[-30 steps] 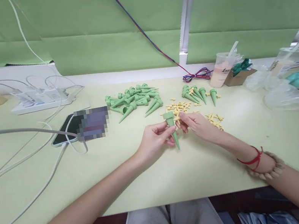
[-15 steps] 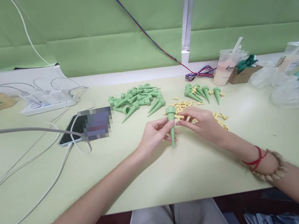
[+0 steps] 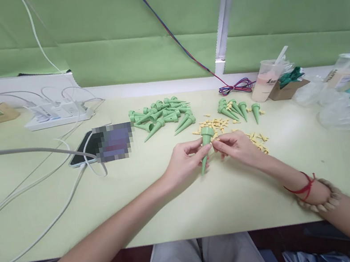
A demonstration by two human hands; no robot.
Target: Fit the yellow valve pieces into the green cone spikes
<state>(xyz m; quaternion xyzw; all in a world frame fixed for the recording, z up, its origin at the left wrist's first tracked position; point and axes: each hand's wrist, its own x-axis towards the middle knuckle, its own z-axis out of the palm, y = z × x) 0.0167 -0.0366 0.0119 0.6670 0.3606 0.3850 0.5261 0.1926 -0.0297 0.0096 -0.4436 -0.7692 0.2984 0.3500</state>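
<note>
My left hand [image 3: 185,160] is closed around a green plastic watering spike [image 3: 207,133], its wide capped end up and its point slanting down to the left. Close against the spike's right side, my right hand [image 3: 241,148] pinches a small yellow valve [image 3: 216,140], mostly covered by the fingertips. Whether the valve sits in the spike's side hole cannot be made out. Just beyond the hands lies a heap of loose yellow valves [image 3: 217,124], and more yellow valves [image 3: 259,138] lie beside my right wrist.
Green spikes [image 3: 158,115] are piled behind my left hand. Several spikes with yellow valves [image 3: 242,109] lie to the right. A phone [image 3: 83,149], white cables and a power strip [image 3: 58,119] are on the left; a drink cup [image 3: 264,81], small box [image 3: 287,88] and plastic bags [image 3: 348,114] are right.
The spike has tilted, its top leaning right and its point to the left. My right hand has drawn its fingers together against the spike's side. The view has shifted slightly.
</note>
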